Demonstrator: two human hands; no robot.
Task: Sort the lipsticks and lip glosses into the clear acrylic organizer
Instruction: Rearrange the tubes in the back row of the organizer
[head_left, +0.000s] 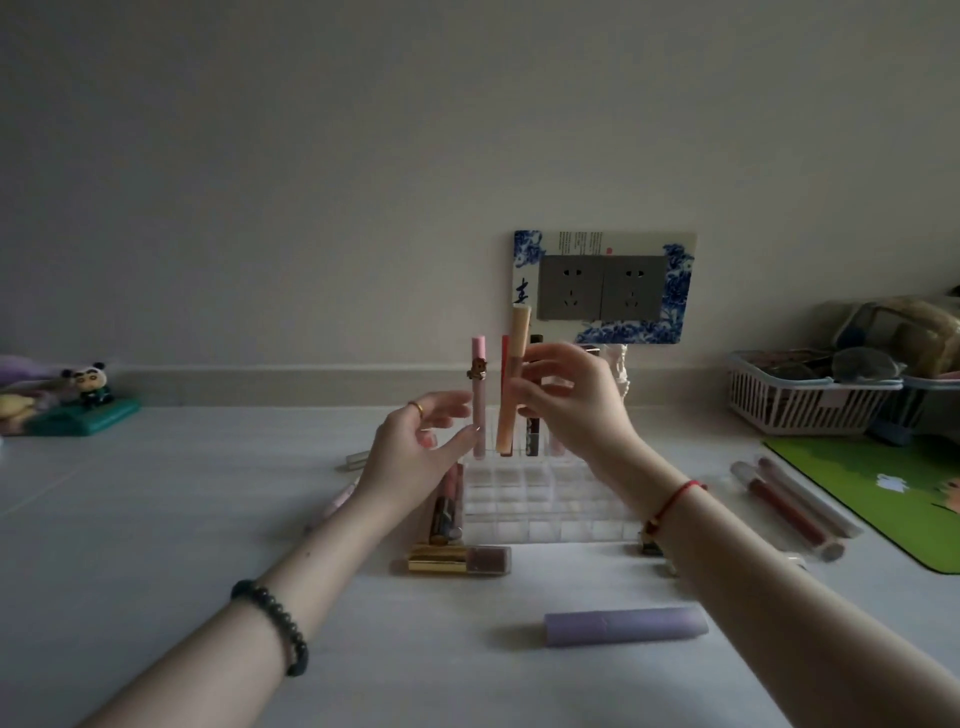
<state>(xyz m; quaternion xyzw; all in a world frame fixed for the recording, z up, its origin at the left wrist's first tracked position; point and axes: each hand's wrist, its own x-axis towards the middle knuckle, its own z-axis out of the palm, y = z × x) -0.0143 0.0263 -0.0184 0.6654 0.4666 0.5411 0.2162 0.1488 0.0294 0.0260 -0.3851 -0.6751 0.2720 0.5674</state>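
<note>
On the white table (208, 493) the clear acrylic organizer (540, 514) sits between both arms, with a few tubes standing in its back row. The right hand (571, 400) grips a peach lip gloss (511, 384) upright over that row. The left hand (415, 447) pinches a pink lip gloss (478, 415) upright at the back-left corner. A lilac lipstick (626, 626) lies nearer.

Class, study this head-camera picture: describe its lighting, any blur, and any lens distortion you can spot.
Head view: dim, flat light, soft shadow beside the purple lipstick; wide-angle lens tilts the table's rear edge downward at left; the clear acrylic organizer nearly vanishes against it; the left hand with a pink lip gloss and right hand with a peach lip gloss look slightly soft.
</note>
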